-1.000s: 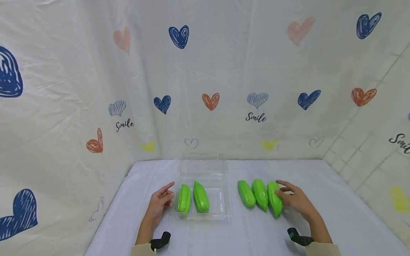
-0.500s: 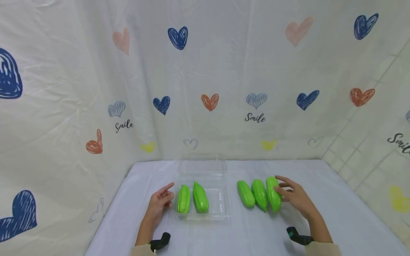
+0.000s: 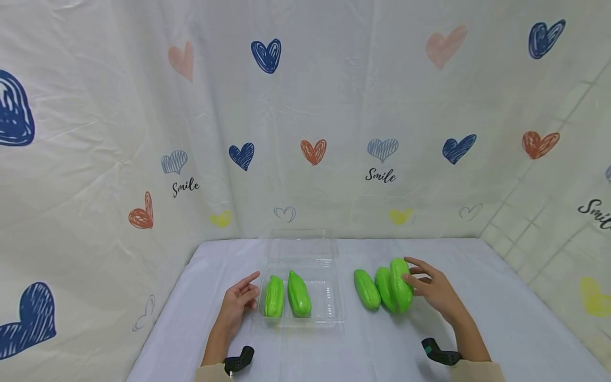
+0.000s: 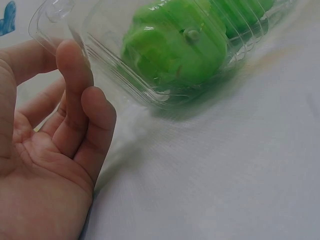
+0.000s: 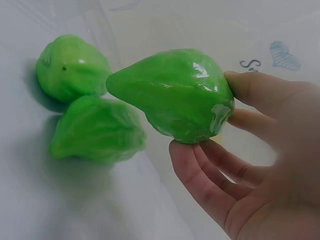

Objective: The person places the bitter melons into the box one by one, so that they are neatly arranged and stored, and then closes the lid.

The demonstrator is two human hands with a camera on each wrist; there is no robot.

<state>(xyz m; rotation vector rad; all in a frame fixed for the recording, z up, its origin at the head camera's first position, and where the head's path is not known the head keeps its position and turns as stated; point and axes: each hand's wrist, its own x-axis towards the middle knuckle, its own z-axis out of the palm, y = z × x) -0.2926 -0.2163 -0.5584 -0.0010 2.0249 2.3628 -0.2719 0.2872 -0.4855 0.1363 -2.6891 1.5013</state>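
Note:
My right hand [image 3: 436, 289] holds a green ribbed gourd [image 3: 401, 285] between thumb and fingers, raised above the table. In the right wrist view the gourd [image 5: 172, 95] is gripped at its blunt end, its pointed tip facing away from the hand. Beneath and beside it lie two more green gourds [image 5: 97, 130]; in the head view, the held one partly covers the nearer. A clear plastic clamshell box [image 3: 326, 297] stands with its lid up and two gourds [image 3: 299, 294] inside. At its left wall rests my left hand [image 3: 238, 302], fingers loosely bent, fingertips against the plastic [image 4: 95, 47].
A white cloth covers the table [image 3: 315, 355]. Behind it hangs a pale curtain [image 3: 343, 106] printed with hearts. The clear lid [image 3: 302, 246] leans back near the rear edge. A black wrist device [image 3: 238, 359] sits on each forearm.
My right hand has lifted the rightmost gourd off the table and moved it left and away from me, over its neighbour. My left hand and the box have stayed in place.

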